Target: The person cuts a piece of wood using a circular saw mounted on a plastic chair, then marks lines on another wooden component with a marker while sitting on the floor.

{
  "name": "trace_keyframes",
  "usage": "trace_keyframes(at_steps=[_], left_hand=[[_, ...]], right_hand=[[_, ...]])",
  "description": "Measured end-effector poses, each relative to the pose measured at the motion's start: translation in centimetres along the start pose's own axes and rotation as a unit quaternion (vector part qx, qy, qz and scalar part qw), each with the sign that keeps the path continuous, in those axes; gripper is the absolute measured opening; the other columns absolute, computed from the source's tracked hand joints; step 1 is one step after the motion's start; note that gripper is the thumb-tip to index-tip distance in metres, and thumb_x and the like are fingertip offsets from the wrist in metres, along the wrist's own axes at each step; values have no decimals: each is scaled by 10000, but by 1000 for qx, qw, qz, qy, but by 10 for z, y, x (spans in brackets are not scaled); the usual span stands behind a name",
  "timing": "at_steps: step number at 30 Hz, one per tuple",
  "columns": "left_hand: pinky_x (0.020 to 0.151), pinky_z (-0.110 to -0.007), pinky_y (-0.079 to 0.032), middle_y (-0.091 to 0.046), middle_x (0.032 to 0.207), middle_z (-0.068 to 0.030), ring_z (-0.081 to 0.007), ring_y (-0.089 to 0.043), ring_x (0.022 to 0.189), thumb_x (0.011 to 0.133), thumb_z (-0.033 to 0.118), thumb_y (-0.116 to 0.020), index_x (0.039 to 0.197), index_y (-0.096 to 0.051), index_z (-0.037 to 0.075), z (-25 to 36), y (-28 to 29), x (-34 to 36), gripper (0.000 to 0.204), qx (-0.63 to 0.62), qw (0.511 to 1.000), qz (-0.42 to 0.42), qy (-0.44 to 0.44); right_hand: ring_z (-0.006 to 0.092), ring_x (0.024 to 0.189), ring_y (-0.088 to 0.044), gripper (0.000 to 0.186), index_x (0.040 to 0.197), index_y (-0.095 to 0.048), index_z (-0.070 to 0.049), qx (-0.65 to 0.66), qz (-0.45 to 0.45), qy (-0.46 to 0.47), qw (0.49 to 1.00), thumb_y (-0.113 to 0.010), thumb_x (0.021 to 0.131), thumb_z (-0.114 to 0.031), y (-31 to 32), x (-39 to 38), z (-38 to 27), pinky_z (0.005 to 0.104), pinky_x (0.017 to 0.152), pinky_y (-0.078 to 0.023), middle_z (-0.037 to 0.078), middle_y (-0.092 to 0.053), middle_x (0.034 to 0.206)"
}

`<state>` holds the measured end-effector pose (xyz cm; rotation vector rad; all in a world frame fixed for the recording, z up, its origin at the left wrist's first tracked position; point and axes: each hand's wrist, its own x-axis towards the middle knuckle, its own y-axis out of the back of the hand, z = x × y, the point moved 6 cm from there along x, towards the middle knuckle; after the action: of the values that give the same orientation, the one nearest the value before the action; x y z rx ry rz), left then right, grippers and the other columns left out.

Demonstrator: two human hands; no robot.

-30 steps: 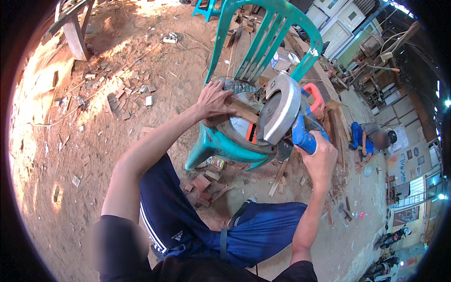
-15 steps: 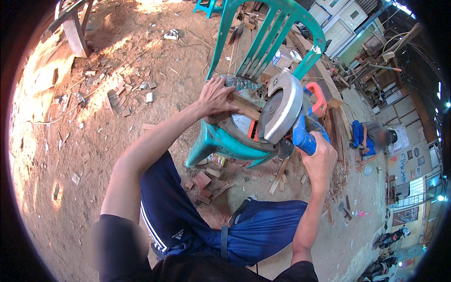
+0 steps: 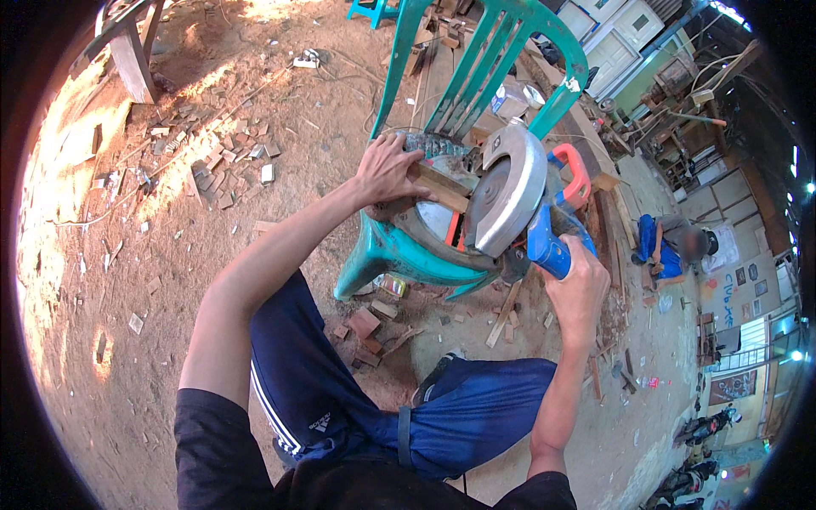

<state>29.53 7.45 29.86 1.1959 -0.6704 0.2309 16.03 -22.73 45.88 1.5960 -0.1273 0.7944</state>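
Observation:
A miter saw (image 3: 520, 191) with a silver blade guard, a blue handle and a red carrying grip rests on the seat of a green plastic chair (image 3: 406, 265). My right hand (image 3: 576, 280) is wrapped round the blue handle. With my left hand (image 3: 389, 170) I grip a short wooden block (image 3: 444, 189), which lies on the saw's base with its right end beside the blade. The blade's lower edge is hidden by the guard and the block, so I cannot tell whether it touches the wood.
Wood offcuts (image 3: 364, 323) lie under the chair, and more scraps (image 3: 225, 166) are scattered on the dirt at left. Long boards (image 3: 609, 225) lie right of the saw. Another person (image 3: 671, 246) sits farther right. A wooden trestle leg (image 3: 132, 64) stands at far left.
The whole view has shifted very slightly. Both hands keep their holds on the block and the saw handle, with little visible movement.

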Motion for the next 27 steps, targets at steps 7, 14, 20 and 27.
trace_keyframes(at_steps=[7,14,20,27], left_hand=[[923,-428,-445,-586,1129,-166,-324,-582,1069,621,835,-737,1168,-753,129,3,2,0,894,4,999,26,-18],[926,-435,-447,-585,1116,-175,-328,-582,1062,632,837,-732,1173,-749,136,3,2,2,886,5,1000,16,-12],[924,-434,-447,-585,1096,-179,-331,-581,1058,638,834,-731,1178,-749,141,0,-1,3,878,10,1000,10,-14],[950,-445,-435,-586,1074,-180,-334,-572,1100,632,845,-722,1180,-746,145,0,-2,6,889,12,1000,-20,-4]], right_hand=[[368,919,-715,489,1076,-668,-66,-9,1,-6,1000,-875,634,-30,-4,-3,1,470,791,-552,150,-742,986],[363,924,-712,492,1080,-667,-64,-15,-5,-9,1000,-873,635,-24,-5,-5,2,469,792,-551,147,-741,994],[361,937,-705,500,1078,-665,-59,-8,-4,-9,1000,-871,624,-15,-6,-5,0,468,805,-547,143,-735,1002],[357,931,-707,505,1085,-669,-58,-12,3,-2,1000,-865,622,-10,-8,-5,3,467,802,-548,140,-734,996]])
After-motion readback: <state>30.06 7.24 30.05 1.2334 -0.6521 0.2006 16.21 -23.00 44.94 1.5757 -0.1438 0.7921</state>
